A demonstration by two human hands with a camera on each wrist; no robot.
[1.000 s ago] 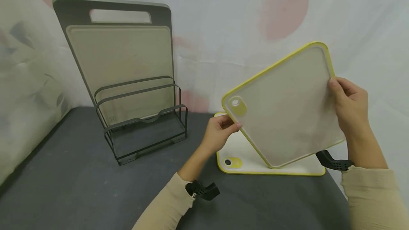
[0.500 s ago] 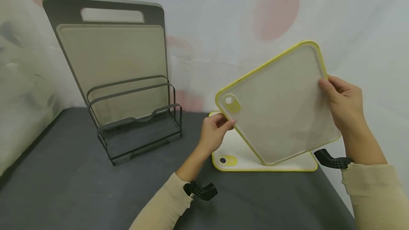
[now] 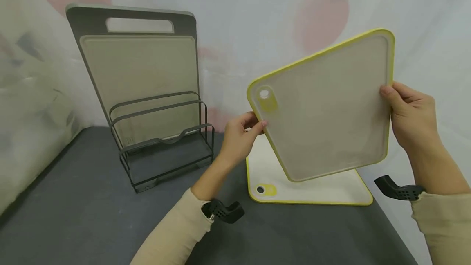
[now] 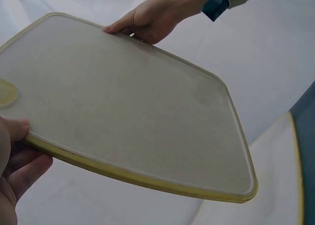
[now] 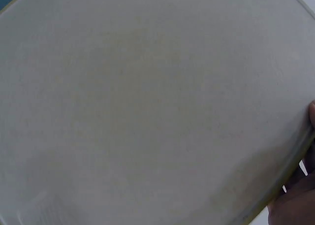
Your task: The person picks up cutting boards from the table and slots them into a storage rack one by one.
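In the head view, the left hand [image 3: 239,136] pinched the near-left edge of a yellow-rimmed cutting board [image 3: 325,105], just below its yellow hanging hole, while the right hand [image 3: 412,122] gripped the right edge, thumb on the face. The board was held in the air, tilted, over a second yellow-rimmed board [image 3: 312,187] lying flat on the dark table [image 3: 73,216] at the right. To the left, well apart, stood a wire rack [image 3: 165,142] with a grey handled board [image 3: 136,72] upright in its far slot; the nearer slots looked free. The left wrist view showed the held board [image 4: 123,112] from below its edge, left fingers [image 4: 19,166] curled under the rim and the right hand [image 4: 157,13] clasping the far side. In the right wrist view the board's pale face [image 5: 147,107] filled nearly everything, with only a sliver of fingers [image 5: 295,205] at the lower right. The step appeared to be carrying the lifted board; the next move would likely call for standing it upright and lining its edge with a free slot.
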